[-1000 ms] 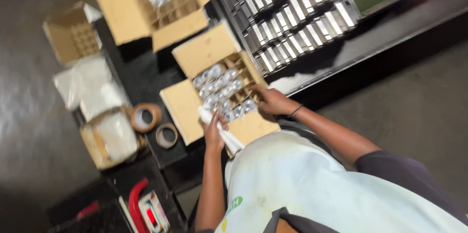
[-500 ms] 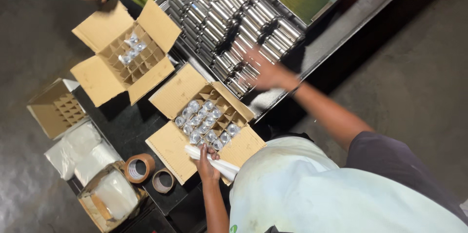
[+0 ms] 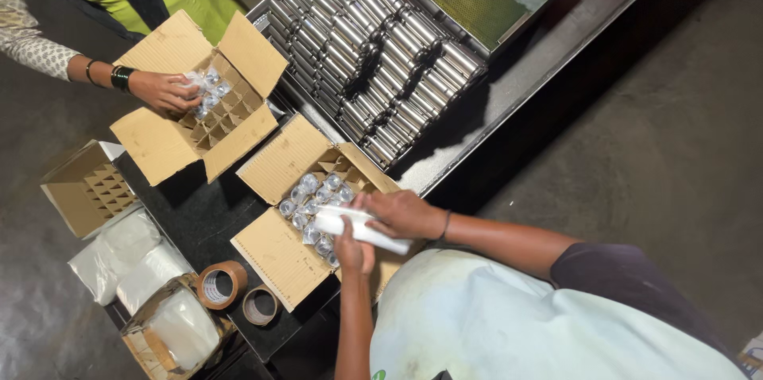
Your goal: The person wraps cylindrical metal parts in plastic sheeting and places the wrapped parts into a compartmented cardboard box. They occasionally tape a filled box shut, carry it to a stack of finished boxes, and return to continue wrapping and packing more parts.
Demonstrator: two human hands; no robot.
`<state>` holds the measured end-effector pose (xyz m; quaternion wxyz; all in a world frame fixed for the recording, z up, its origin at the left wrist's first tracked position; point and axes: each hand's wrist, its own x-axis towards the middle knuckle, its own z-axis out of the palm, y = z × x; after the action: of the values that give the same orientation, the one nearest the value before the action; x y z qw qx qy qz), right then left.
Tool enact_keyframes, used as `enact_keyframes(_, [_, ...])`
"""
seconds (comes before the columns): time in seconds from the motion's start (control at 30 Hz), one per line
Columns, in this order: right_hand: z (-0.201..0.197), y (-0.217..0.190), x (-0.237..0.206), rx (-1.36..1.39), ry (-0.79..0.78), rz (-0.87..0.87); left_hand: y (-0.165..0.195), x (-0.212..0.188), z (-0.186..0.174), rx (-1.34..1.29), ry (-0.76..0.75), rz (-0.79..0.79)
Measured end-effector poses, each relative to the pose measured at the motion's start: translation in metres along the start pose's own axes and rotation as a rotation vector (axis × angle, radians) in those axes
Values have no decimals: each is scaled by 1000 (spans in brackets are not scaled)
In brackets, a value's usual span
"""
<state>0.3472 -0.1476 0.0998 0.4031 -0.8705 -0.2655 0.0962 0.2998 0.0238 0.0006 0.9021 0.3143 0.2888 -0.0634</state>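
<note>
My left hand and my right hand both grip a white rolled plastic sleeve, held just above the near side of an open cardboard box. The box has card dividers, and several plastic-wrapped metal cylinders stand in its cells. The sleeve lies across the box's right edge, and my hands hide part of the cells there.
A tray of bare metal cylinders lies beyond the box on the dark table. A co-worker's hand reaches into a second open box. Two tape rolls, white bags and an empty divider box sit at the left.
My right hand came back from the tray of cylinders to the box and joined the left hand on the white sleeve. The co-worker's hand went into the second box.
</note>
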Motion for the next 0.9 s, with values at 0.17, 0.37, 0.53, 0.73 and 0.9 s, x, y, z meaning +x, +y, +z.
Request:
enact_keyframes(0.17, [1,57,6,490,216,126,-9,23,-27,120,-74,-70])
enact_keyframes(0.37, [-48,49,-7,-456,47,-30,2,21,-2,1231,1,401])
enact_keyframes(0.53, [-35,10,-11,887,-130,146,22,-26,56,828,-171,212])
enact_keyframes(0.73, [-139,61,12,-469,188,302,68,-49,61,1440,21,747])
enact_keyframes(0.9, [-199,120,17,-559,493,526,63,-58,65,1418,89,608])
